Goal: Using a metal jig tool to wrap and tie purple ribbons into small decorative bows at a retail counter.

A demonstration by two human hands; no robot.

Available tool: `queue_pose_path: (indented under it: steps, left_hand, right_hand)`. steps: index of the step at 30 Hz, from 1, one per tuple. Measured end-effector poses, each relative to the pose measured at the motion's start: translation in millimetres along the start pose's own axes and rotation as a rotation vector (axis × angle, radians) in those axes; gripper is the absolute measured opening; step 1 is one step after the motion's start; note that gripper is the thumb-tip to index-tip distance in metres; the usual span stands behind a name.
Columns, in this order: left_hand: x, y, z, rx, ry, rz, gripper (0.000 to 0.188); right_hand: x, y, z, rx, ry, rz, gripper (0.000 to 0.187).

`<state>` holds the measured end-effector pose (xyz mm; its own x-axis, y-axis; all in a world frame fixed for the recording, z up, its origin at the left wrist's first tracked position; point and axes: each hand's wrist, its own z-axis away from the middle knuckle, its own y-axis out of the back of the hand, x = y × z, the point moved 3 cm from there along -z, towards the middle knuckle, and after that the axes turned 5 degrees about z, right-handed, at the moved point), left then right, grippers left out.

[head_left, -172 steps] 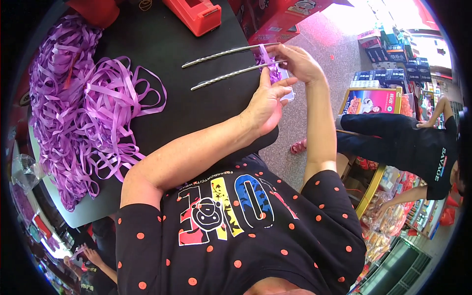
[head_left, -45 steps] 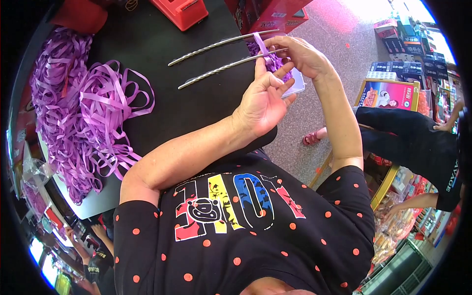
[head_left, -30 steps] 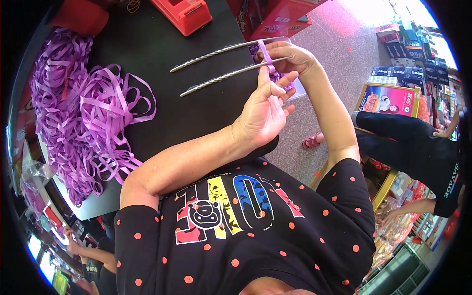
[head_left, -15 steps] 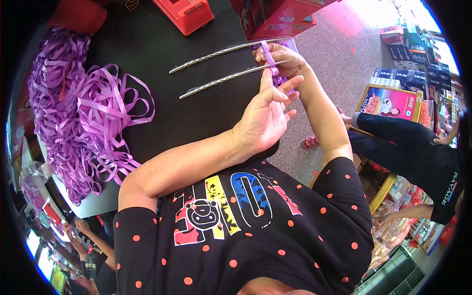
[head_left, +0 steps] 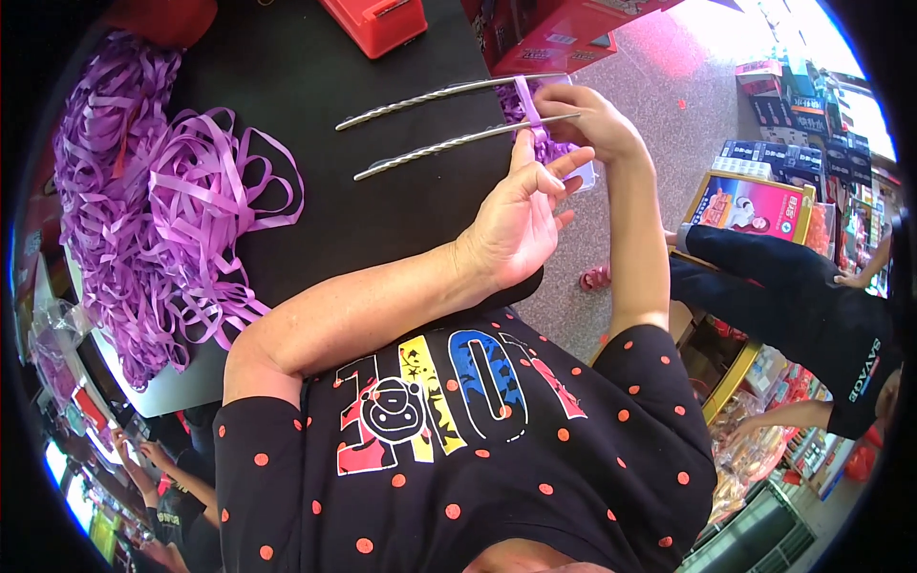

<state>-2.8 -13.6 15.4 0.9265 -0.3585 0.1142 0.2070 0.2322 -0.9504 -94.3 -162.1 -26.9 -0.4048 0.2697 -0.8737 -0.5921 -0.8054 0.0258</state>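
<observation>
Two long twisted metal rods (head_left: 435, 153) extend side by side over the dark tabletop, with purple ribbon (head_left: 530, 107) looped across both near their right ends. My left hand (head_left: 521, 224) is palm up with fingers apart, its index fingertip touching the ribbon at the nearer rod. Just right of that loop my right hand (head_left: 602, 124) has curled fingers; the tips are hidden, and what they hold cannot be made out. More purple ribbon (head_left: 552, 151) bunches below the loop by a clear container (head_left: 586, 176).
A big tangled heap of purple ribbon (head_left: 119, 201) covers the table's left side. Red boxes (head_left: 382, 27) stand at the far edge. On the right, a person in dark clothes (head_left: 793, 296) is beside stacked goods (head_left: 774, 158); another person's arms (head_left: 177, 468) show at lower left.
My right hand has turned and shifted right, away from the ribbon loop, with its forearm swinging upright. My left hand and the rods stay nearly in place.
</observation>
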Motion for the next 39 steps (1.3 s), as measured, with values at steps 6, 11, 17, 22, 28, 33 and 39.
queue_pose_path:
  steps: [6, 11, 17, 22, 28, 33, 39]
  left_hand:
    - [-2, 4, 0, -0.003, -0.016, -0.054, 0.087]
    - [-1, -2, 0, -0.008, -0.032, 0.007, 0.105]
    - [-5, 6, -5, -0.068, -0.082, 0.070, 0.108]
    - [-10, 14, -8, -0.078, -0.090, 0.040, 0.098]
    - [-4, 7, -1, -0.011, -0.050, 0.076, 0.109]
    - [-3, 7, -2, -0.038, -0.038, 0.034, 0.111]
    - [-5, 7, -3, 0.001, -0.044, 0.065, 0.111]
  right_hand:
    - [-32, -18, 46, 0.739, 0.238, 0.734, 0.017]
    - [-70, -50, 68, 0.929, 0.487, 0.939, 0.015]
    - [-77, -82, 54, 0.920, 0.433, 1.261, 0.020]
    - [-75, -83, 49, 0.917, 0.395, 1.319, 0.014]
    - [-65, -54, 46, 0.904, 0.195, 0.895, 0.017]
    - [-66, -35, 52, 0.873, 0.199, 1.001, 0.020]
    - [-82, -72, 57, 0.862, 0.234, 1.109, 0.036]
